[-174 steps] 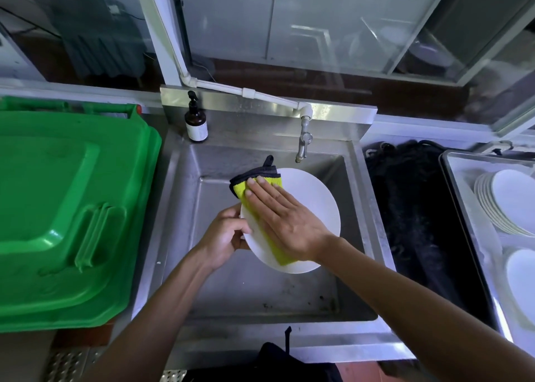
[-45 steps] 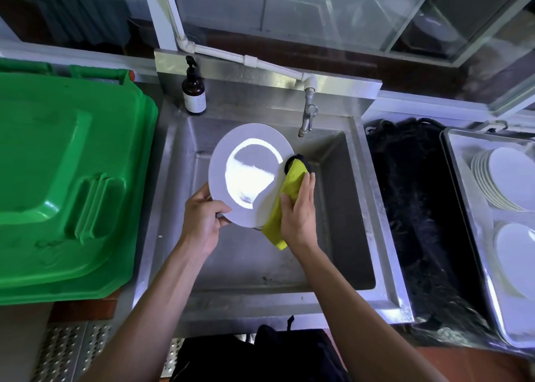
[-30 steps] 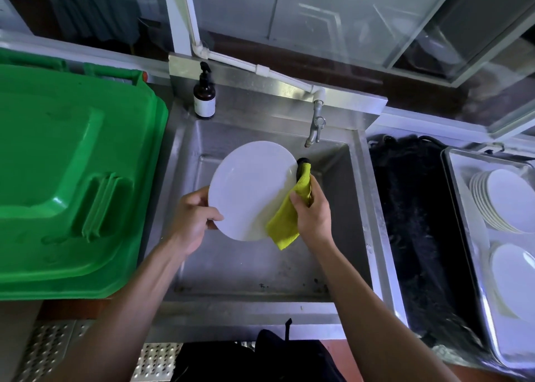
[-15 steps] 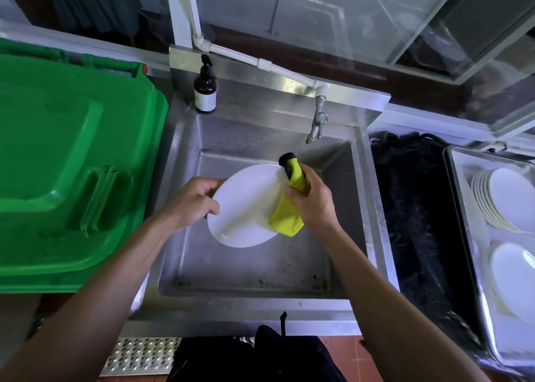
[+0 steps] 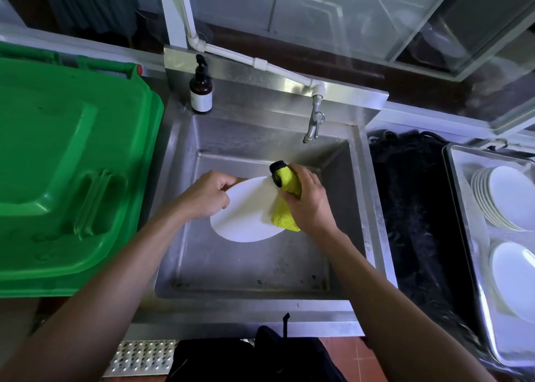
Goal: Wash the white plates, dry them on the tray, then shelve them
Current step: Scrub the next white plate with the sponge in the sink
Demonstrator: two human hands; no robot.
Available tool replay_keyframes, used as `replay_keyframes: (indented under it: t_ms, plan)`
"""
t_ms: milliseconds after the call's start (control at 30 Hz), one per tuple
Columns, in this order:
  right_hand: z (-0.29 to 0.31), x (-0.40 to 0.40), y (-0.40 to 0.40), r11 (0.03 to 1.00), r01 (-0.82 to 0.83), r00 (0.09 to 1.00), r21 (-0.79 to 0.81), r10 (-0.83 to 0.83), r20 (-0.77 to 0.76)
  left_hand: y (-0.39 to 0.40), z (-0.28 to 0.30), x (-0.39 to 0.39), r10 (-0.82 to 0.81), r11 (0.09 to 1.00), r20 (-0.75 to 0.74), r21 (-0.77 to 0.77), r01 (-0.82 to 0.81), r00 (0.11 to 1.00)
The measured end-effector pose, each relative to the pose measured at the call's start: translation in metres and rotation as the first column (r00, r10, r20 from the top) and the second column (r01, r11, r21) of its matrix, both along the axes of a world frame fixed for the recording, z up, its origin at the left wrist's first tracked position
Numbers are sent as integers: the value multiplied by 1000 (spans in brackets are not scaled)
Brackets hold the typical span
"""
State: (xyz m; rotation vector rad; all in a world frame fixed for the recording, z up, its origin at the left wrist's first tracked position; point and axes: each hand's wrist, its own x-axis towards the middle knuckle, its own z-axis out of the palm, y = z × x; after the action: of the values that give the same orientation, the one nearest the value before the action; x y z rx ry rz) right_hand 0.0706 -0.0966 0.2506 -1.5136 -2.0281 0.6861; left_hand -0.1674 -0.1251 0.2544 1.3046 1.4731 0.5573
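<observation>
White plate (image 5: 246, 211): held above the basin of the steel sink (image 5: 202, 260), near its middle, tilted so the face turns up toward the camera; seen as an oval with its long axis running lower-left to upper-right. Not resting on the sink floor, as far as can be told.

Left hand (image 5: 207, 198): curled over the plate's upper-left rim, fingers wrapped behind the edge, thumb on the face. Carries the plate.

Right hand (image 5: 308, 201): closed round a yellow cloth (image 5: 285, 205) with a black trim at its upper end, pressed against the plate's right edge. Cloth hangs down past the rim on that side.

Key relation: plate lies between the two hands, left hand at one end of the long axis region, cloth hand at the other. Tray (image 5: 463, 196) with washed plates (image 5: 509, 196) sits well to the right, past a black mat (image 5: 414, 208). Right hand nearer the tray, but occupied by the cloth; plate's grip is on the far, left side. Judgement: wiping step in hand; transfer to the tray likely calls for a cross-body carry by the left hand or a hand-over.

Tap (image 5: 314, 124) above the sink's far wall, no stream visible. Soap bottle (image 5: 200, 88) on the far-left ledge. Green bin lid (image 5: 66, 176) at left.
</observation>
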Motion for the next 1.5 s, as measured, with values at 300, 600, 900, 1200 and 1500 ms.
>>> replay_keyframes:
  t_ms: [300, 600, 900, 1200, 1500]
  plan:
    - [-9, 21, -11, 980, 64, 992, 190, -83, 97, -16, -34, 31, 254, 967, 115, -22, -253, 960]
    - [-5, 43, -10, 944, 172, 978, 280, -197, 62, -41, -66, 48, 753, 617, 338, -660, -429, 564]
    - [-3, 41, -20, 943, 85, 988, 321, -122, 98, -13, -17, 81, 756, 599, 456, -771, -216, 469]
    - [-15, 65, -37, 936, -13, 982, 352, -55, 182, 3, -24, 87, 827, 561, 523, -733, -386, 208]
    - [-23, 71, -49, 995, -11, 988, 103, -4, 152, 8, -31, 85, 696, 717, 532, -476, -510, 482]
